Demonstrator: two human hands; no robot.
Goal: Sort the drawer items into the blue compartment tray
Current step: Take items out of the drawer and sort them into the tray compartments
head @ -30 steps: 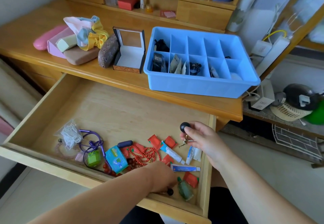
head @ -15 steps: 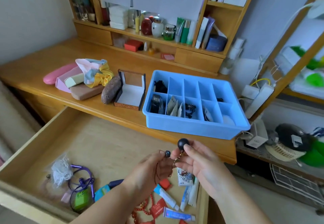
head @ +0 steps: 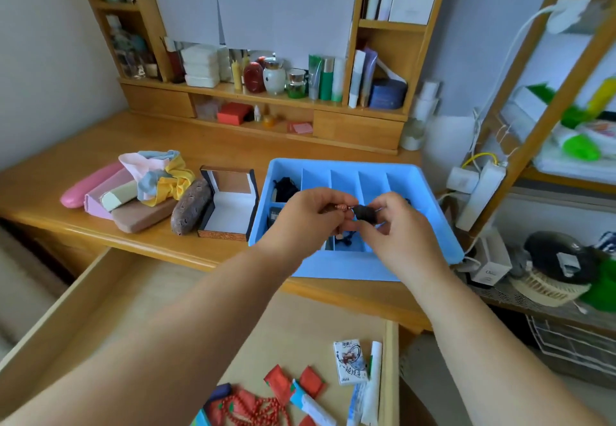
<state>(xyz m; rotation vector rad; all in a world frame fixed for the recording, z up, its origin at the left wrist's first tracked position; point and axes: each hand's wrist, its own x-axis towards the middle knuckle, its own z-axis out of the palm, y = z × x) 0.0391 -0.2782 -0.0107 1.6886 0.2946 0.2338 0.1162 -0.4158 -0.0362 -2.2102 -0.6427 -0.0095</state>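
Observation:
The blue compartment tray [head: 430, 212] sits on the desk with small dark items in some cells. Both hands hover over its middle. My right hand [head: 396, 229] pinches a black ball pendant [head: 363, 214]. My left hand [head: 306, 219] pinches the pendant's other end, by a small coppery bead [head: 340, 207]. Below, the open wooden drawer [head: 100, 295] holds red packets [head: 280, 384], a red bead string [head: 253, 409], small tubes [head: 313, 407] and a white card packet [head: 350, 362] at its near right corner.
Left of the tray stand an open hinged box [head: 230, 205], a brown patterned case [head: 191, 205], a cloth heap [head: 160, 175] and pink cases [head: 90, 185]. Shelves of bottles run behind. A power strip [head: 480, 195] and clutter lie to the right.
Both hands rose from the drawer up over the blue tray, carrying the black ball pendant between them. The view tilted upward, so most of the drawer contents dropped out of sight.

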